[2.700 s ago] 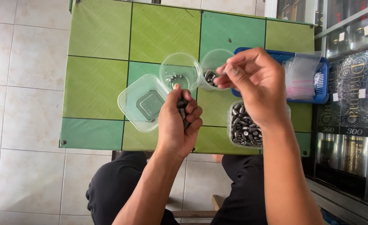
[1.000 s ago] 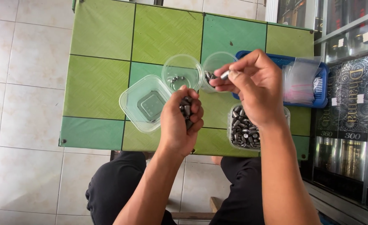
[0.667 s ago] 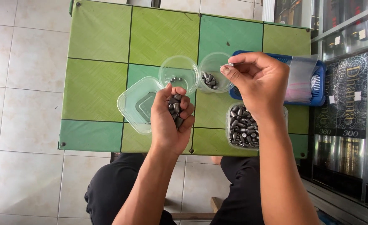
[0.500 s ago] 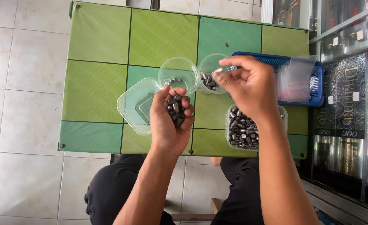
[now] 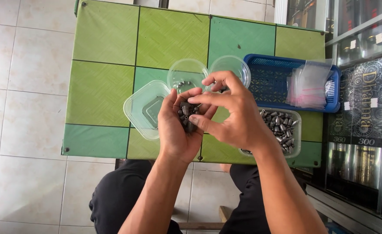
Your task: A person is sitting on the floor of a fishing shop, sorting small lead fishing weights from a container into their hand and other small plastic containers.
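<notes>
Weights (image 5: 186, 116): a small dark grey heap is lying in the cupped palm, above the table's near half.
Left hand (image 5: 178, 130): it is curling palm up, fingers half bent round the weights, cradling rather than squeezing them.
Right hand (image 5: 232, 115): it is hovering just beside the left palm, fingers loosely bent, fingertips (image 5: 196, 99) reaching over the heap; whether they are pinching a weight cannot be told.
Square tub (image 5: 141, 108): clear and lying just left of the left hand, partly under it.
Round cups (image 5: 186, 71): two clear ones are sitting side by side beyond the hands; a few weights are showing in the left one.
Tray (image 5: 294, 130): a clear one is holding many more weights, to the right of the right wrist.
Basket (image 5: 269, 78): blue, holding small clear bags (image 5: 308, 84).
Table (image 5: 104, 65): green squares.
</notes>
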